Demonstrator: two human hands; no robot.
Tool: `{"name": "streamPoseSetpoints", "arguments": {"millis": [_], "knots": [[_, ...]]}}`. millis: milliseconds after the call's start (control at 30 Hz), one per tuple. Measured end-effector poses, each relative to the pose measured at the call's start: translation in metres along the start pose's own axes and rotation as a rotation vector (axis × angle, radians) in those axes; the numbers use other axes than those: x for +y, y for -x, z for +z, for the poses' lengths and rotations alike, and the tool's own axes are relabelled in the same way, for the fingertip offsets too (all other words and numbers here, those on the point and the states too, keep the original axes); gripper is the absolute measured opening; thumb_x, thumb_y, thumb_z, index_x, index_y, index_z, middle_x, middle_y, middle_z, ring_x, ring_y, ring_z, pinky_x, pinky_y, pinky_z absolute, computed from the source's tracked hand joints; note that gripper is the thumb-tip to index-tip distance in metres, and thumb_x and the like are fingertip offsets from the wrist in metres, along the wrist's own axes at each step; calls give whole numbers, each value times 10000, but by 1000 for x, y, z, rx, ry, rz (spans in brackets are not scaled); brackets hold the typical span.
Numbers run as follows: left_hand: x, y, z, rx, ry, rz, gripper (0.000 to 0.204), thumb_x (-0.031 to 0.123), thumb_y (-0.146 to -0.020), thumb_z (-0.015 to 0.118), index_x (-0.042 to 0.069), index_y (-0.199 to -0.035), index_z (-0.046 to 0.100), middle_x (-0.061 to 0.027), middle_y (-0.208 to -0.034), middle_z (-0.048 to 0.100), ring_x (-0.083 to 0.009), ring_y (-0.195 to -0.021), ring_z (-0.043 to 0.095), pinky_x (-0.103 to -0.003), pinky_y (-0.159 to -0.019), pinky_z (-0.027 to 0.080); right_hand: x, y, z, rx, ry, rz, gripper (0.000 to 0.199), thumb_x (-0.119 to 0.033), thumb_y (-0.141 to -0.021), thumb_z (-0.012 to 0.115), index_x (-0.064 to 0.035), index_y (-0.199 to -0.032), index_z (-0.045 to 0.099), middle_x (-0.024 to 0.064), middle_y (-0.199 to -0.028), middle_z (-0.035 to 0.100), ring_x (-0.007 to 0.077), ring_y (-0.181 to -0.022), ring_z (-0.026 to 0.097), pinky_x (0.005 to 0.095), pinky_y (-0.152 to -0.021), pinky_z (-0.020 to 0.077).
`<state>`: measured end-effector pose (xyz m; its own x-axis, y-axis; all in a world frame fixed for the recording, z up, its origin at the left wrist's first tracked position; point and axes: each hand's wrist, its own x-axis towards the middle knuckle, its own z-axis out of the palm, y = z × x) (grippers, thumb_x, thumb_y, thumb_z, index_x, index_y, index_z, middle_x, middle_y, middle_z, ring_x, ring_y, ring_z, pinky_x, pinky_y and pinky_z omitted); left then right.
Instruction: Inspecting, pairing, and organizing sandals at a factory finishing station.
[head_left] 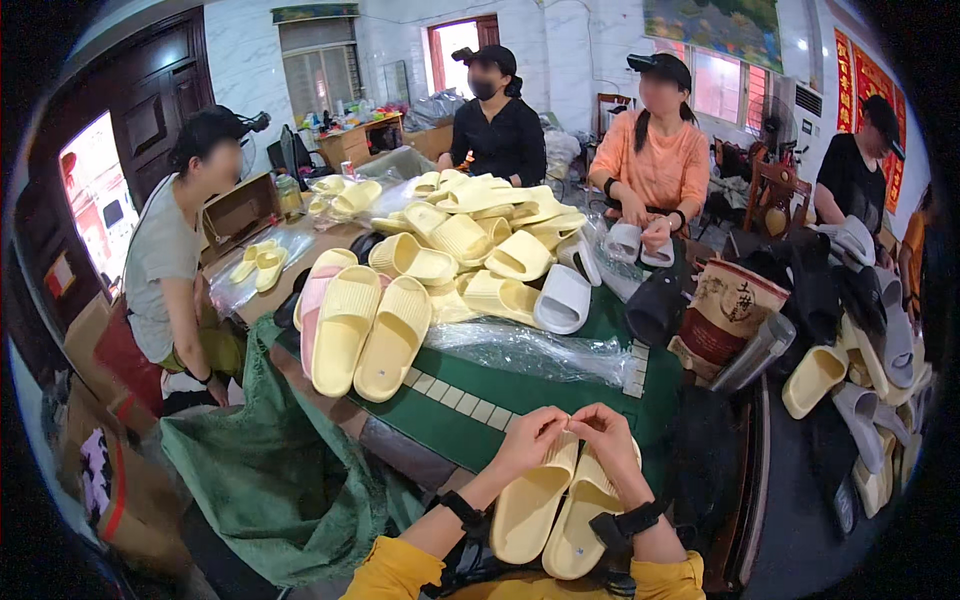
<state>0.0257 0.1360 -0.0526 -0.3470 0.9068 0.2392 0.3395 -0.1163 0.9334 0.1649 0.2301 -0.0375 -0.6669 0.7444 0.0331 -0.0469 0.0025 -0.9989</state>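
Observation:
Close in front of me lies a pair of pale yellow slippers (527, 512), side by side with the toe ends away from me. Over their straps my left hand (533, 440) and my right hand (606, 438) meet, thumbs and fingertips pinched together. Whatever lies between the fingertips is too small to make out. Dark bands circle both my wrists. Farther left, another pale yellow pair (370, 335) rests on the table, with a pink slipper (318, 285) partly behind it.
A large heap of pale yellow slippers (480, 225) fills the table's middle, with a white slipper (563, 300) and clear plastic bags (530, 350) beside it. A red-brown paper bag (728, 315) stands to the right. More slippers (855, 415) pile up far right. Several people sit or stand around.

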Motion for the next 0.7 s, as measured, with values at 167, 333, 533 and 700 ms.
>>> {"name": "streamPoseSetpoints", "arguments": {"millis": [167, 333, 533, 700], "knots": [[1, -1, 0, 8, -15, 113, 96, 86, -913, 565, 4, -960, 584, -73, -815, 582, -164, -689, 534, -283, -629, 433, 5, -1, 0, -8, -5, 35, 90, -35, -803, 692, -40, -856, 619, -9, -803, 629, 53, -745, 565, 203, -675, 434], [2, 0, 1, 12, -82, 54, 90, 92, -917, 560, 4, -926, 575, -66, -767, 579, -169, -648, 519, -284, -605, 427, 7, -1, 1, -1, -43, -38, 76, -36, -820, 684, -35, -856, 618, -4, -801, 625, 56, -747, 565, 209, -686, 443], [-2, -1, 3, 5, 67, 55, 112, 110, -924, 560, 0, -933, 582, -63, -770, 590, -151, -646, 534, -275, -604, 433, 8, -2, 3, 27, -82, -98, 55, -78, -867, 654, -35, -894, 632, -30, -780, 604, 37, -695, 528, 195, -615, 425], [-2, 0, 4, 40, -57, 101, 206, 117, -933, 563, -3, -1093, 610, -91, -933, 617, -143, -752, 608, -270, -663, 482, 8, -1, 2, 182, -167, -163, 53, -81, -883, 636, -33, -904, 628, -21, -807, 600, 46, -696, 521, 202, -627, 431]]}}
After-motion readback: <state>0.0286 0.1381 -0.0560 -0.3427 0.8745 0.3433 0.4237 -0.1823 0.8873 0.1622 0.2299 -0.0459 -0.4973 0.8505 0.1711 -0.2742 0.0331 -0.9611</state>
